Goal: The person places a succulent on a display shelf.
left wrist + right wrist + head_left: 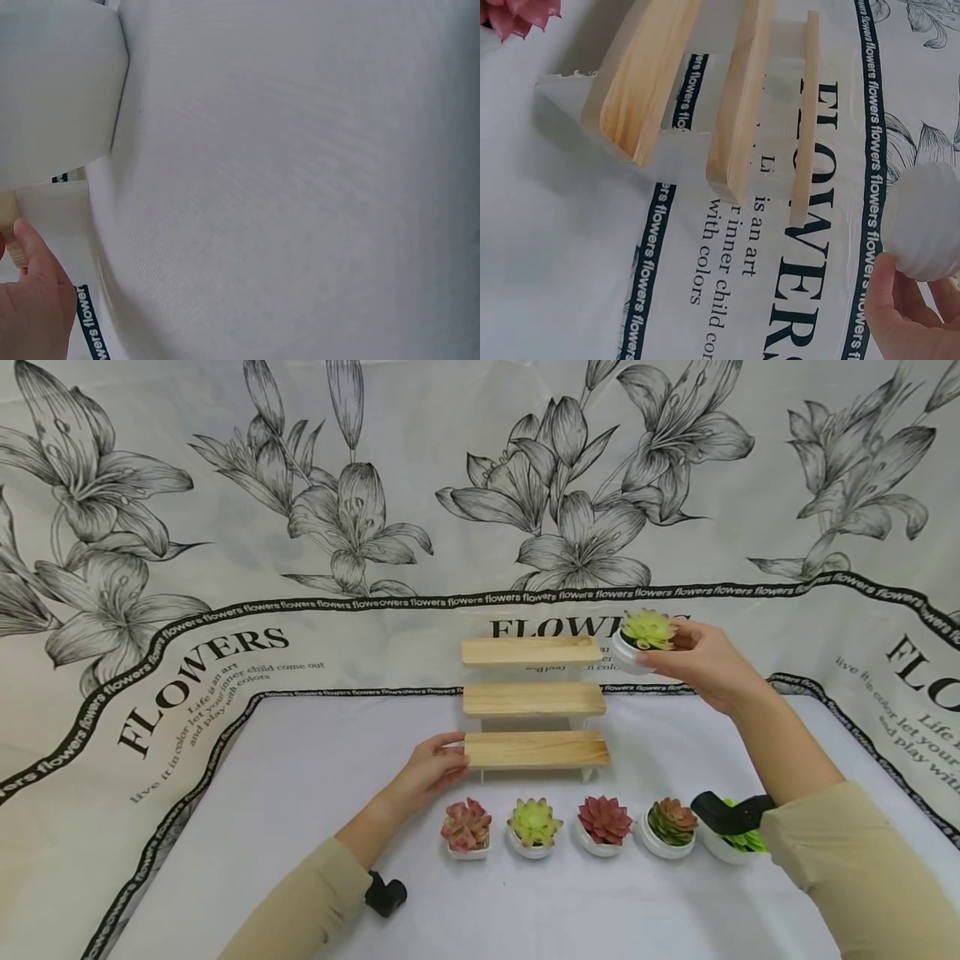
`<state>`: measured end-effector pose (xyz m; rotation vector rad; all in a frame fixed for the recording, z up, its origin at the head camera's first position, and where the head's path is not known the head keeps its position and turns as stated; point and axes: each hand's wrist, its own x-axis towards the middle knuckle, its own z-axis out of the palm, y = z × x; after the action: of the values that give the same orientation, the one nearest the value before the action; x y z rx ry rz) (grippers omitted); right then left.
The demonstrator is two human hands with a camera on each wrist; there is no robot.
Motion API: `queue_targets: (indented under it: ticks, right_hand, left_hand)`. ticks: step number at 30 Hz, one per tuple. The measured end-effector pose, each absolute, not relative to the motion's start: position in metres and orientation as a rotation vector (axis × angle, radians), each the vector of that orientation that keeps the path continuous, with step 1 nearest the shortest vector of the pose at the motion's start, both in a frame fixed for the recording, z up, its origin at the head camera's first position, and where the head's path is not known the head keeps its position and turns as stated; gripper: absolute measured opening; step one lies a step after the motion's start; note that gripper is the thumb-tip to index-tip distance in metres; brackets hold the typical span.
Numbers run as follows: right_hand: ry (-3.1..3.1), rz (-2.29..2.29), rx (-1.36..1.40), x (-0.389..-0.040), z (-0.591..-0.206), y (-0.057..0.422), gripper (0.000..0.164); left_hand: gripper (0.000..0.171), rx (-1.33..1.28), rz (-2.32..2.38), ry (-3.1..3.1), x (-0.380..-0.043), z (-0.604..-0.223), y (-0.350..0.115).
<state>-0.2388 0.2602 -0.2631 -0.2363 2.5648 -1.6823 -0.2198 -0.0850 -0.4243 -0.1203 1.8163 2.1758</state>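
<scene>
My right hand (716,667) holds a green potted succulent (648,631) in the air, beside the right end of the top board (531,652) of a three-step wooden stand. In the right wrist view, its white ribbed pot (922,225) sits in the fingers. At the stand's left side, my left hand (426,775) grips the end of the lowest board (536,750). The left wrist view shows the thumb against that board's end (9,210), with part of the grip cut off by the frame edge. The middle board (534,699) carries nothing.
In front of the stand is a row of potted succulents: a pink one (467,828), a yellow-green one (534,827), a dark red one (603,822), a green-brown one (670,828) and a green one (731,852) partly behind the right wrist camera. A flower-printed cloth (375,647) hangs behind.
</scene>
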Motion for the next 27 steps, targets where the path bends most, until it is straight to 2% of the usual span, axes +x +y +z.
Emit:
queue_targets:
  ticks: [13, 22, 27]
  right_hand:
    - [2.526, -1.709, -0.240, -0.268, -0.266, 0.229, 0.074]
    - [2.504, -1.750, -0.302, -0.284, -0.274, 0.207, 0.059]
    - [2.475, -1.751, -0.320, -0.290, -0.280, 0.197, 0.064]
  left_hand:
    - [0.048, -0.172, 2.192, 1.808, -0.220, -0.423, -0.081]
    - [0.047, -0.142, 2.210, 1.796, -0.222, -0.424, -0.083]
    - [0.047, -0.125, 2.216, 1.762, -0.221, -0.428, -0.084]
